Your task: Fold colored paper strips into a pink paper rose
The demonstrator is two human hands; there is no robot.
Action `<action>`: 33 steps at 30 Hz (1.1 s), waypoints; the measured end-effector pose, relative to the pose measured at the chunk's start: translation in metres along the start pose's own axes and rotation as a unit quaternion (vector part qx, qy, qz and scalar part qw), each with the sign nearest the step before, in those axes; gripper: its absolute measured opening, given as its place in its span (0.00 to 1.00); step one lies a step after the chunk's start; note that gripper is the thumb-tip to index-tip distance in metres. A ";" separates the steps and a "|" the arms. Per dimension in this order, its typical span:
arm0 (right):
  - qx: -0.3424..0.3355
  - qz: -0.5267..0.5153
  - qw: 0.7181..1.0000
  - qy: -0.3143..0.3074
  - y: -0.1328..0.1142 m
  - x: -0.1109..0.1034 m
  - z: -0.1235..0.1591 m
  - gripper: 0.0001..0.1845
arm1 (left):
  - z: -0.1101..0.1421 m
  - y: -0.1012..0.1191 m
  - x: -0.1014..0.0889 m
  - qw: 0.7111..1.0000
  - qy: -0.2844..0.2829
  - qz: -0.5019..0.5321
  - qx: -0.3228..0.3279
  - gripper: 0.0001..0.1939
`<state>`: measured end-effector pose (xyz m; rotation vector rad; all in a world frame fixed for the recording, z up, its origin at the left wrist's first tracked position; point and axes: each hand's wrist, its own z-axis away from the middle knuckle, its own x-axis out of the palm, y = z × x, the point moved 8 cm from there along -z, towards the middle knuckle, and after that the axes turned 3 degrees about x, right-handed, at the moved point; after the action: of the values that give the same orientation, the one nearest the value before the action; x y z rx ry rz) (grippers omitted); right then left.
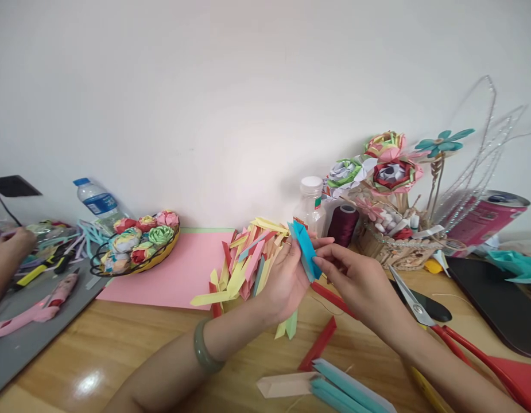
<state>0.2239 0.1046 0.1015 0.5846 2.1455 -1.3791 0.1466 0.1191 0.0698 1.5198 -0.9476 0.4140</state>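
Held up over the table is a folded blue paper strip [305,250], slanting down to the right. My left hand [286,281] is closed around its left side, palm turned up. The fingertips of my right hand [349,269] pinch its lower right edge. Behind my left hand lies a heap of folded paper strips [243,261] in yellow, pink and red. A red paper strip [319,344], a pale pink strip [286,384] and light blue strips [347,390] lie on the wood in front of my hands.
Red-handled scissors [415,310] lie by my right forearm. Behind are a clear bottle [311,201], dark thread spool [342,225] and a basket [390,249] with paper flowers. Leftward sit pink paper [192,275], a bowl of paper flowers [170,246], a glue gun [37,315] and another person's hand [15,244].
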 end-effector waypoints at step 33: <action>0.015 -0.012 0.999 -0.041 0.010 0.005 -0.005 0.06 | 0.006 -0.008 0.005 0.998 -0.024 -0.027 -0.043 0.08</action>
<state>0.2251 0.1131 0.0930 0.5056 2.0781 -1.4251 0.1537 0.1116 0.0673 1.4788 -0.9482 0.2963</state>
